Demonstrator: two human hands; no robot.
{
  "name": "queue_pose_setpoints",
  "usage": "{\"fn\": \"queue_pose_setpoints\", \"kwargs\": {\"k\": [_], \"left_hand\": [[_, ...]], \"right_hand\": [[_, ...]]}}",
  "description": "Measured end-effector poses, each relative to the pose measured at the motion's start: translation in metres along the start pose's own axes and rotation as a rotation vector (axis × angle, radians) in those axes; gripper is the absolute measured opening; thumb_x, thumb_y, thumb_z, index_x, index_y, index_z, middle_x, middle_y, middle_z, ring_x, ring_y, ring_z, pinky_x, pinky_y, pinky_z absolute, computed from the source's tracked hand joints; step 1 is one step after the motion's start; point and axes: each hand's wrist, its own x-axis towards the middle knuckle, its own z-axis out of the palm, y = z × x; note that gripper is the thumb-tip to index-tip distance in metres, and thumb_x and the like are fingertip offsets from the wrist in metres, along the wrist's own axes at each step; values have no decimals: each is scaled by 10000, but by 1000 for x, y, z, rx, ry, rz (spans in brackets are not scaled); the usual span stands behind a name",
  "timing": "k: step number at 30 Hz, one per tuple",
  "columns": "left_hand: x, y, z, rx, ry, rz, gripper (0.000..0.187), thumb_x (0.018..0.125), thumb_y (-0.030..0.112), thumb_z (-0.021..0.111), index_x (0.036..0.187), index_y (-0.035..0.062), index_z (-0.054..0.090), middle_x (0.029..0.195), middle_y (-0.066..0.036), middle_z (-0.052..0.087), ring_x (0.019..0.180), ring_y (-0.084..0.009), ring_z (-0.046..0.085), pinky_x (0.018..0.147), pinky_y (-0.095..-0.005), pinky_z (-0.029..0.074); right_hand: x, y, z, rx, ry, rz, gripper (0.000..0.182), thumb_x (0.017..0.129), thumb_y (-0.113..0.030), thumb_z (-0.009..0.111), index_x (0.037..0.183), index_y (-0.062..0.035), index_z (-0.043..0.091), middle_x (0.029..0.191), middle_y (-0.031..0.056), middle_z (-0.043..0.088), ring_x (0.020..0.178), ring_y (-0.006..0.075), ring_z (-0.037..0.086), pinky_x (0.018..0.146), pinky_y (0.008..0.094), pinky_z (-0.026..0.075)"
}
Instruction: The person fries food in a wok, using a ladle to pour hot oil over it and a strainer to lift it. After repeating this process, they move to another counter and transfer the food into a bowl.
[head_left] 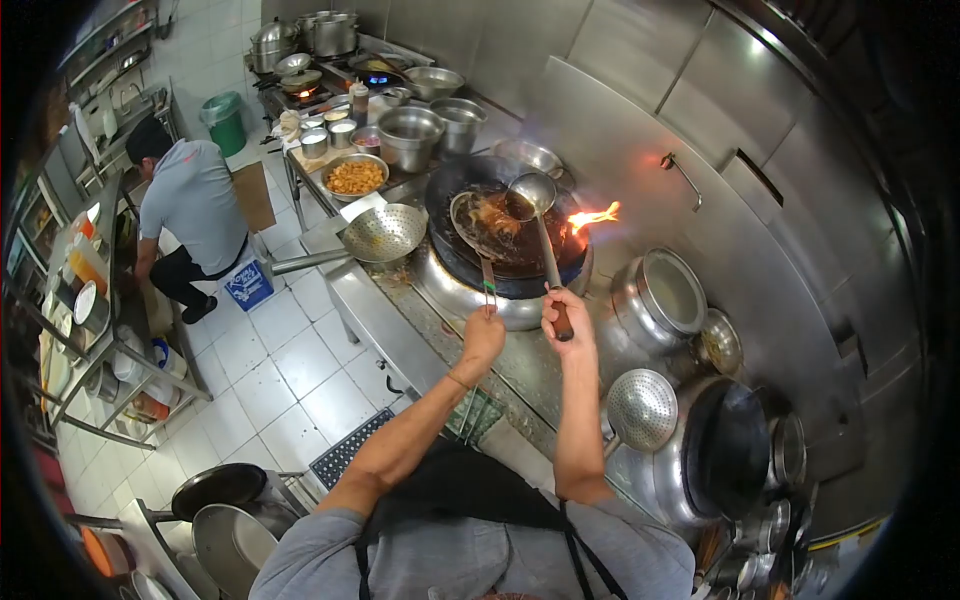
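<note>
Looking down from the head camera, the person is standing at a wok set in a steel range, with flame licking up at its right rim. The left hand is clenching the thin handle end of a skimmer, whose round head is lying inside the wok among the brown food. The right hand is wrapping its fingers round the dark grip of a ladle, whose bowl is hanging over the wok's middle, just beside the skimmer head and slightly to its right.

Both tools are running along nearly the same line: handles pointing back toward the person, heads pointing away into the wok. The two long axes are drawing together toward the far end, so the heads are sitting close while the hands are staying apart at the near rim. The food is lying straight ahead of both fists, and the left hand's skimmer is the one actually down in it; whether the ladle bowl is touching the food cannot be told.

Elsewhere in this one view, a perforated strainer is resting left of the wok, a bowl of fried pieces is sitting behind it, and another person is bending at shelving far to the left.
</note>
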Motion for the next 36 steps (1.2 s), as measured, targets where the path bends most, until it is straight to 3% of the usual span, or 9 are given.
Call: {"fn": "queue_pose_setpoints", "kwargs": {"k": [5,11,17,21,23,24,26,30,36], "left_hand": [[1,-3,-1,43,-19,24,301,742,108,433,948,-61,573,798,-251,600,780,-330,598,727,-357,445],[-3,2,-5,-13,-33,-23,313,751,106,425,972,-68,561,833,-277,589,830,-372,583,759,-377,438],[-1,-4,0,-8,6,36,316,754,97,424,982,-79,553,853,-286,584,848,-391,572,773,-391,434],[-4,4,-1,-3,-3,36,315,752,94,421,979,-80,554,851,-286,584,847,-394,571,775,-396,433],[-5,4,0,38,9,51,314,751,96,421,974,-80,557,857,-287,584,853,-394,571,781,-393,432],[-5,3,1,38,7,50,314,751,96,421,974,-80,557,857,-287,584,853,-394,571,781,-393,432],[-3,2,1,-1,-4,17,319,746,94,422,976,-81,558,862,-284,588,858,-387,575,788,-384,433],[2,-3,3,-15,10,0,330,737,91,421,982,-83,557,869,-281,593,866,-378,579,799,-374,431],[3,1,1,-34,-1,-21,348,733,111,418,984,-85,558,884,-277,594,877,-371,580,808,-370,429]], "right_hand": [[3,3,9,-460,6,-159,105,759,-52,516,850,-6,488,590,36,490,380,94,453,273,237,370],[-1,11,8,-720,164,-332,57,710,-26,501,766,-33,495,554,16,448,364,97,426,328,224,373],[-14,16,-15,-845,226,-340,49,729,-37,499,767,-20,472,551,23,462,360,97,445,289,233,338],[-27,12,-19,-732,274,-231,59,746,-55,502,780,-11,482,575,29,475,377,98,447,295,230,339],[-30,6,-27,-261,206,-68,118,768,-89,504,838,5,514,612,32,491,387,97,436,294,229,337],[-29,1,-31,-261,208,-69,118,768,-89,504,838,5,514,612,32,491,387,97,436,294,229,337],[-25,-10,-34,68,129,101,189,781,-116,504,913,16,533,630,30,493,389,98,421,284,232,329],[-17,-14,-30,83,35,114,199,789,-116,491,931,17,530,642,31,497,422,96,431,278,237,325],[-4,-9,-4,-55,109,-27,149,776,-68,501,908,2,513,642,38,495,394,98,410,272,232,336]]}}
